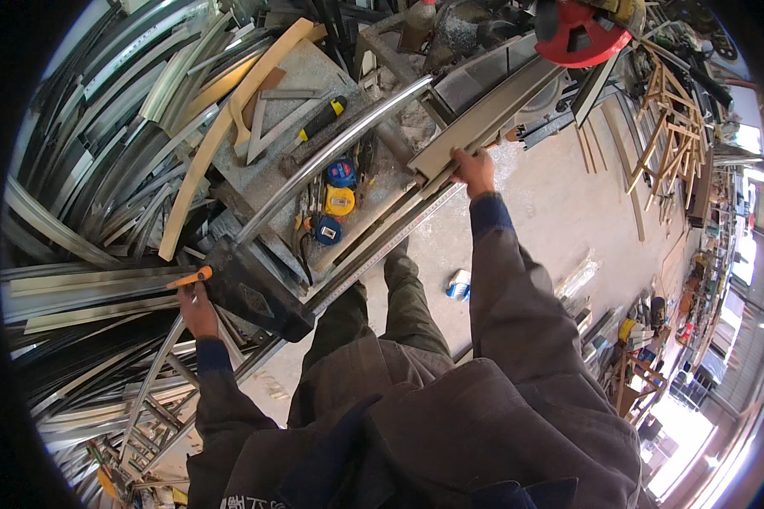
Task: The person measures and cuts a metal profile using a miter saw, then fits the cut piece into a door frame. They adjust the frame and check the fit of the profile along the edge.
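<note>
My left hand (198,310) is at the left, its curled fingers against a short orange handle (191,277) on a black block (257,290). That block sits across a long metal rail with a measuring scale (380,247). Farther right, my right hand (475,172) is closed around the edge of a grey-beige metal profile (484,114). The profile slants up toward a red saw guard (579,38). A bright round metal bar (331,151) runs parallel to the scale. The undersides of my fingers are partly hidden.
On the bench lie tape measures (339,201), a metal set square (276,127) and a black-yellow tool (323,118). Stacked profiles (115,110) crowd the left. A blue-white package (458,285) lies on the floor. Wooden frames (671,131) stand at the far right.
</note>
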Action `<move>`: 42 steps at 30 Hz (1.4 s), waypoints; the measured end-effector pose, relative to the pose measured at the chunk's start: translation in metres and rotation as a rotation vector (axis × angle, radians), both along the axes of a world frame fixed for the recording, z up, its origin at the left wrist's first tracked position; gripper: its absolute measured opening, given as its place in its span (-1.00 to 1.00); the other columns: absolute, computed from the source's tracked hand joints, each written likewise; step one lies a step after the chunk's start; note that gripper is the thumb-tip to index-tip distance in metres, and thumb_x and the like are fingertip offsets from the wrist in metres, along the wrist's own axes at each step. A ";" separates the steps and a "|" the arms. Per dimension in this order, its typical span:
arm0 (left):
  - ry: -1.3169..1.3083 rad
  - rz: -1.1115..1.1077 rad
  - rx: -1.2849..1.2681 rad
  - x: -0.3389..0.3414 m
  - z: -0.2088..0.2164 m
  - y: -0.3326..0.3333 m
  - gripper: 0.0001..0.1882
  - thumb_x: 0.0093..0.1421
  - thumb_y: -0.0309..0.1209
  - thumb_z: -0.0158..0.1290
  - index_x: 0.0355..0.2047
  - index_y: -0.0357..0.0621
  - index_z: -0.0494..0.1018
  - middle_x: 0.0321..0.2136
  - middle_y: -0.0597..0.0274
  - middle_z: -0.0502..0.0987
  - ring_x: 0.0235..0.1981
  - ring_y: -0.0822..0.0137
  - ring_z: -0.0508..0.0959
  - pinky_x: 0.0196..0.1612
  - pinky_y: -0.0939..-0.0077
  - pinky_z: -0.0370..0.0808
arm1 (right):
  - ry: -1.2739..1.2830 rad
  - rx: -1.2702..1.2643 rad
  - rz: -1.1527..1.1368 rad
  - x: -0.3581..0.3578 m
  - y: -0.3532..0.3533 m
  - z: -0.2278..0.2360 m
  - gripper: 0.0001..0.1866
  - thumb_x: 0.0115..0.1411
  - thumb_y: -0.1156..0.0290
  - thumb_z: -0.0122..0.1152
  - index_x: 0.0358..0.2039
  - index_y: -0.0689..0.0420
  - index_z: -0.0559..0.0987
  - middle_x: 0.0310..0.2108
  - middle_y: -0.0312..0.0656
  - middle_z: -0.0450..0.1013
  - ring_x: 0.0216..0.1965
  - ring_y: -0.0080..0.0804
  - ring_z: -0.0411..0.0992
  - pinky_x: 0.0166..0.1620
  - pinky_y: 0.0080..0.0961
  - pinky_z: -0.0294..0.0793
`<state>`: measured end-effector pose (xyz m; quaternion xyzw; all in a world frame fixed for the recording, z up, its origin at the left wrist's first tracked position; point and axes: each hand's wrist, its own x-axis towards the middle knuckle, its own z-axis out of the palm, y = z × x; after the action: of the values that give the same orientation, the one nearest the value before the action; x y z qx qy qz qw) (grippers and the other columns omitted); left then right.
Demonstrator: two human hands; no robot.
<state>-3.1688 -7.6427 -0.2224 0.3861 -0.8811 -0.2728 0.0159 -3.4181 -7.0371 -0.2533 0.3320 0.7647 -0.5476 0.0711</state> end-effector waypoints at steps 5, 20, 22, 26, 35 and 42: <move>0.113 0.009 0.022 -0.006 0.094 0.090 -0.58 0.42 -0.21 0.06 0.15 -0.23 0.44 0.01 0.06 0.56 -0.02 0.12 0.57 0.03 0.24 0.51 | 0.089 -0.582 0.001 0.055 -0.052 0.020 -0.50 0.21 0.40 0.32 0.12 0.29 0.42 -0.13 -0.04 0.57 -0.22 -0.27 0.60 -0.28 -0.39 0.71; -0.102 -0.717 0.063 -0.128 0.094 0.294 -0.60 0.11 -0.24 0.31 -0.13 -0.14 0.47 -0.16 -0.05 0.54 -0.11 -0.18 0.54 -0.14 0.01 0.51 | -0.257 -0.849 0.462 0.071 -0.052 0.006 -0.56 0.42 0.30 0.10 0.20 0.27 0.38 0.08 0.03 0.50 -0.03 -0.22 0.57 -0.04 -0.28 0.65; -0.062 -0.726 -0.084 -0.123 0.090 0.285 -0.60 0.03 -0.32 0.34 -0.18 -0.14 0.46 -0.24 -0.02 0.49 -0.17 -0.15 0.52 -0.15 0.05 0.49 | -0.171 -0.823 0.319 0.039 -0.030 0.014 -0.53 0.47 0.20 0.03 0.21 0.26 0.35 0.11 0.06 0.48 -0.02 -0.18 0.57 -0.06 -0.26 0.65; -0.005 -0.650 -0.162 -0.113 0.076 0.263 -0.61 0.00 -0.37 0.34 -0.19 -0.15 0.46 -0.22 -0.02 0.48 -0.11 -0.12 0.50 -0.07 0.02 0.45 | -0.108 -0.735 0.077 -0.018 0.003 0.019 -0.39 0.48 -0.01 -0.07 0.24 0.28 0.31 0.15 0.14 0.43 0.01 -0.05 0.55 -0.05 -0.18 0.63; -0.055 -0.660 -0.186 -0.098 0.045 0.221 -0.65 0.08 -0.38 0.34 -0.19 -0.13 0.44 -0.17 0.05 0.47 -0.09 -0.07 0.47 -0.04 0.07 0.44 | -0.088 -0.549 0.117 -0.104 0.008 0.026 -0.40 0.49 -0.01 -0.11 0.32 0.16 0.27 -0.04 0.14 0.49 -0.15 -0.06 0.61 -0.17 -0.21 0.71; -0.062 -0.609 -0.130 -0.111 0.025 0.193 -0.63 0.07 -0.43 0.32 -0.17 -0.13 0.42 -0.16 0.02 0.45 -0.06 -0.10 0.45 -0.02 0.04 0.39 | -0.055 -0.494 0.121 -0.114 -0.013 0.030 -0.50 0.48 0.03 -0.14 0.16 0.19 0.36 -0.10 0.10 0.48 -0.21 -0.08 0.61 -0.22 -0.20 0.72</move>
<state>-3.2794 -7.4495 -0.1969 0.1107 -0.9718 -0.1964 -0.0688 -3.5319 -7.0499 -0.2233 0.2730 0.6238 -0.7034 0.2038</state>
